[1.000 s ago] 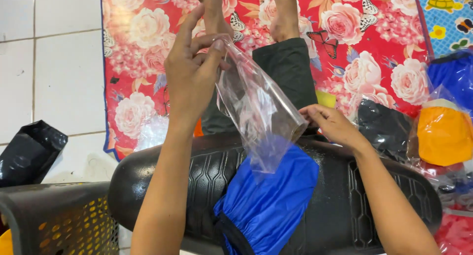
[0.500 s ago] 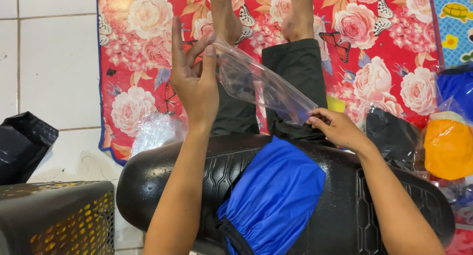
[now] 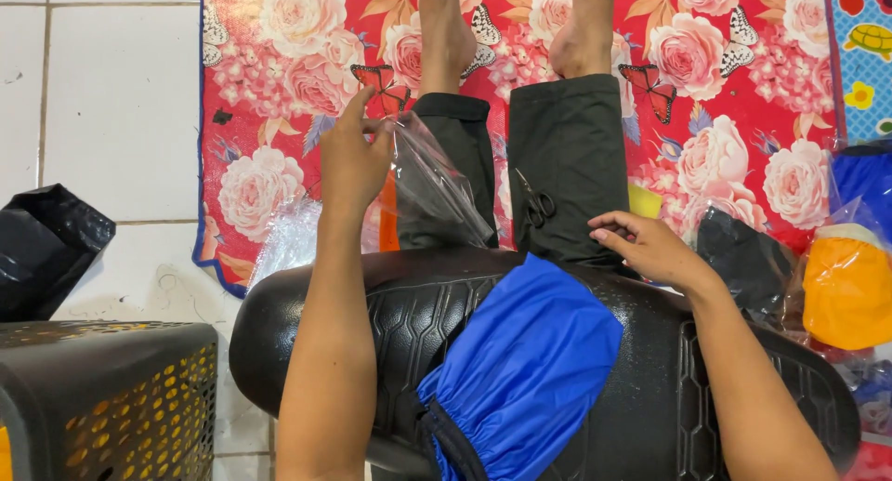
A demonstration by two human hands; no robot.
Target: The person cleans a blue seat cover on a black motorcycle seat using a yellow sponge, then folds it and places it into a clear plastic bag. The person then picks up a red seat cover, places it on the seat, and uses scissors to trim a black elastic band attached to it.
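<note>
A white tiled floor (image 3: 121, 100) is being partly covered by a red floral mat (image 3: 743, 91), on which the person's legs are being stretched out. A black moulded pad (image 3: 650, 397) is being held across the lap, with a blue fabric piece (image 3: 525, 369) being draped over it, below both hands. The clear plastic bag (image 3: 432, 188) is now being pinched only by the fingers (image 3: 372, 132) of the left hand (image 3: 348, 165), which are being closed on its upper edge. The bag has been released by the right hand (image 3: 650, 249); half a second ago its lower end was being gripped there. The right fingers (image 3: 609, 230) are being held loosely apart, clamped on nothing, just beside small scissors (image 3: 537, 202). The bag is therefore judged to be hanging free.
</note>
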